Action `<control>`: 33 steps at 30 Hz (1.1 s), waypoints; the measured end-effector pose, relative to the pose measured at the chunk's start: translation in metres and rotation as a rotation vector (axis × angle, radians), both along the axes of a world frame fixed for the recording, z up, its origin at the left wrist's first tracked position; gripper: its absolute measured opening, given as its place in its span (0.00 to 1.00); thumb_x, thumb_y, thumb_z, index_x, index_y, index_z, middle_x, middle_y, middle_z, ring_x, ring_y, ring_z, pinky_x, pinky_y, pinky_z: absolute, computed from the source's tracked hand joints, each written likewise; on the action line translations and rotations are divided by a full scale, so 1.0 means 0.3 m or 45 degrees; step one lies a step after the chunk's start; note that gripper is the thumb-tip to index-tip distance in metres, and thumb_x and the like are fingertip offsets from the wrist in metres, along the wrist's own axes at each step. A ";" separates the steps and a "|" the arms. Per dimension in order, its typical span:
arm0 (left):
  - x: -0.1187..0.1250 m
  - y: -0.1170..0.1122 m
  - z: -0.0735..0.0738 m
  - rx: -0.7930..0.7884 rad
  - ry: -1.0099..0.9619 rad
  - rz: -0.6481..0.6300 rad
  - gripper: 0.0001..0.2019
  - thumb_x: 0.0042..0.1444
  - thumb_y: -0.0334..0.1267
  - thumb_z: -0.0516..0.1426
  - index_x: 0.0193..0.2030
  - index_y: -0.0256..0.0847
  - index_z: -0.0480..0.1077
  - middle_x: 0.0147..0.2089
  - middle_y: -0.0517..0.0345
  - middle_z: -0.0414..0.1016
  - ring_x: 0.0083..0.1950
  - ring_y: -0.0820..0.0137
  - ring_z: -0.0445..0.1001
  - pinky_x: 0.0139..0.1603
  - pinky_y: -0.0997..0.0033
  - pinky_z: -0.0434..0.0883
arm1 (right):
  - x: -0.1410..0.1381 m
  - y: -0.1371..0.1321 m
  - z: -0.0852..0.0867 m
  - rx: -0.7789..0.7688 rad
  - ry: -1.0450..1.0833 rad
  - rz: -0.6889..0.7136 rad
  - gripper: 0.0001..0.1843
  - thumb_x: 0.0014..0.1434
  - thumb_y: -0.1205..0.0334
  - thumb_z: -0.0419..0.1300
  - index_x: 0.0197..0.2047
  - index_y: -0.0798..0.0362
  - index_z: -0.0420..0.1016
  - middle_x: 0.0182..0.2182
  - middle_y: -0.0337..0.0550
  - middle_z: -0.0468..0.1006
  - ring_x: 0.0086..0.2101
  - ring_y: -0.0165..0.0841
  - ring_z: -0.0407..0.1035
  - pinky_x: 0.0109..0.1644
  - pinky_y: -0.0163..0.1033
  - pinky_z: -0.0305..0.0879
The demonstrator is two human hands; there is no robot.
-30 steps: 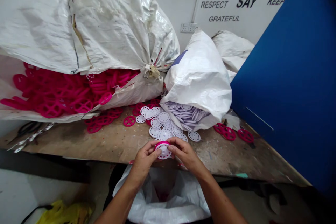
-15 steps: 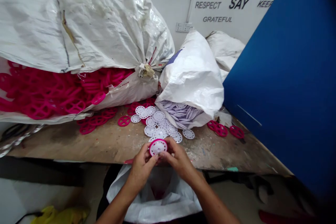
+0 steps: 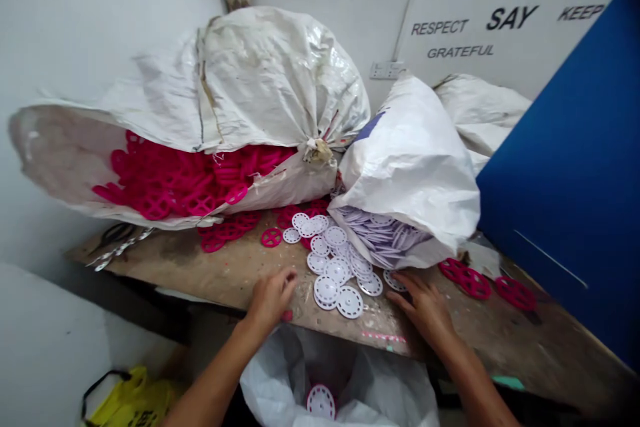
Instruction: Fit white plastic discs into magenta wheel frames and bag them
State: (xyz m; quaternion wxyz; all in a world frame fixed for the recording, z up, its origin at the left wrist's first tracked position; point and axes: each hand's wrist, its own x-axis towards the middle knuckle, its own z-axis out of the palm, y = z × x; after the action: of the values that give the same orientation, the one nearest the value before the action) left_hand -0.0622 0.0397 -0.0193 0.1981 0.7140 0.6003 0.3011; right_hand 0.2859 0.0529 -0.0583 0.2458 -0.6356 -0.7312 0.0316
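White slotted discs (image 3: 336,269) lie in a loose pile on the worn wooden table (image 3: 200,273). To the left of the pile, my left hand (image 3: 271,295) hovers over the table with its fingers loosely bent and nothing seen in it. My right hand (image 3: 424,303) is at the pile's right side, thumb and fingers apart, its fingertips on or just over a single white disc (image 3: 394,279). Below the table edge, an open white sack (image 3: 280,373) holds a white disc joined to a pink wheel (image 3: 321,402).
A large sack (image 3: 280,80) spills pink spoked wheels (image 3: 170,180) at the left. Behind the pile, another white sack (image 3: 415,147) opens onto more white discs. Loose pink wheels (image 3: 515,293) lie at right, beside a blue panel (image 3: 565,167). A yellow bag (image 3: 135,400) is below left.
The disc and pink wheel both hands held have been let go and now lie in the lower sack. My hands have moved apart, the right one to a white disc. The view has shifted.
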 end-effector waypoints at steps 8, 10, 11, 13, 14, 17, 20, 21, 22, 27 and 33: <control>-0.134 0.241 -0.050 0.202 0.149 0.257 0.08 0.55 0.28 0.52 0.35 0.37 0.72 0.41 0.49 0.69 0.45 0.61 0.69 0.48 0.59 0.66 | 0.009 -0.028 -0.006 0.127 -0.039 -0.058 0.22 0.61 0.49 0.47 0.44 0.52 0.78 0.40 0.51 0.80 0.37 0.44 0.73 0.41 0.47 0.63; -0.105 0.206 -0.042 0.204 0.164 0.195 0.09 0.56 0.29 0.51 0.35 0.39 0.72 0.41 0.51 0.69 0.44 0.63 0.69 0.48 0.62 0.66 | -0.026 -0.048 0.039 0.107 0.245 -0.177 0.22 0.60 0.47 0.49 0.40 0.53 0.77 0.37 0.51 0.79 0.36 0.44 0.72 0.40 0.46 0.63; -0.080 0.175 -0.036 0.198 0.166 0.139 0.10 0.56 0.29 0.50 0.37 0.40 0.72 0.42 0.51 0.70 0.44 0.64 0.70 0.47 0.64 0.67 | -0.055 -0.059 0.067 0.057 0.449 -0.200 0.21 0.59 0.46 0.51 0.39 0.53 0.76 0.35 0.50 0.79 0.35 0.43 0.71 0.39 0.44 0.63; -0.013 0.098 -0.023 0.171 0.147 -0.036 0.13 0.57 0.28 0.50 0.41 0.44 0.73 0.47 0.53 0.71 0.44 0.66 0.71 0.46 0.68 0.68 | -0.135 -0.076 0.124 -0.124 0.937 -0.148 0.19 0.57 0.45 0.54 0.37 0.53 0.72 0.31 0.46 0.76 0.31 0.38 0.69 0.36 0.40 0.64; 0.024 0.056 -0.015 0.153 0.115 -0.157 0.14 0.57 0.27 0.50 0.43 0.46 0.73 0.51 0.53 0.70 0.45 0.67 0.72 0.45 0.69 0.68 | -0.180 -0.080 0.150 -0.226 1.144 -0.086 0.18 0.57 0.46 0.55 0.36 0.53 0.71 0.31 0.44 0.75 0.32 0.36 0.68 0.35 0.38 0.64; 0.126 -0.052 0.010 0.088 -0.118 -0.385 0.13 0.58 0.30 0.50 0.42 0.46 0.74 0.62 0.51 0.64 0.45 0.67 0.74 0.46 0.68 0.69 | -0.299 -0.071 0.196 -0.469 1.545 0.090 0.17 0.55 0.46 0.58 0.31 0.53 0.67 0.26 0.38 0.70 0.28 0.31 0.64 0.34 0.35 0.62; 0.200 -0.105 0.030 -0.052 -0.550 -0.288 0.07 0.57 0.36 0.54 0.37 0.43 0.74 0.64 0.48 0.61 0.51 0.63 0.73 0.51 0.65 0.68 | -0.357 -0.059 0.193 -0.520 1.633 0.152 0.18 0.53 0.46 0.60 0.28 0.53 0.63 0.22 0.33 0.65 0.25 0.27 0.60 0.30 0.32 0.59; 0.217 -0.109 0.034 -0.138 -0.740 -0.207 0.07 0.56 0.38 0.56 0.39 0.43 0.73 0.63 0.46 0.63 0.52 0.61 0.72 0.52 0.64 0.68 | -0.364 -0.060 0.186 -0.487 1.602 0.142 0.18 0.53 0.46 0.60 0.28 0.52 0.63 0.22 0.33 0.65 0.24 0.27 0.59 0.29 0.32 0.58; 0.231 -0.109 0.036 -0.245 -0.935 -0.121 0.09 0.55 0.39 0.57 0.42 0.42 0.72 0.61 0.45 0.66 0.53 0.61 0.72 0.52 0.63 0.68 | -0.369 -0.065 0.178 -0.436 1.543 0.125 0.17 0.54 0.46 0.59 0.29 0.52 0.64 0.22 0.33 0.65 0.24 0.28 0.60 0.29 0.32 0.58; 0.254 -0.084 0.029 -0.669 -1.485 0.026 0.31 0.48 0.43 0.62 0.58 0.37 0.61 0.51 0.43 0.75 0.47 0.62 0.76 0.48 0.63 0.71 | -0.381 -0.111 0.144 -0.107 0.870 0.186 0.14 0.61 0.55 0.54 0.47 0.51 0.72 0.42 0.46 0.77 0.42 0.37 0.69 0.45 0.41 0.62; 0.241 -0.092 0.027 -0.615 -1.286 0.033 0.21 0.52 0.46 0.59 0.49 0.35 0.71 0.42 0.49 0.78 0.43 0.64 0.75 0.45 0.67 0.71 | -0.381 -0.118 0.139 -0.239 0.776 0.283 0.17 0.62 0.56 0.53 0.51 0.47 0.74 0.44 0.45 0.79 0.43 0.38 0.71 0.48 0.42 0.63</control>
State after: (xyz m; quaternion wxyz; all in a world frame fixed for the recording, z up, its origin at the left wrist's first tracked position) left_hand 0.0101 0.0120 -0.0112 0.6152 0.4082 0.4915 0.4619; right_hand 0.1715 0.0175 -0.0167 0.3886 -0.5332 -0.6828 0.3138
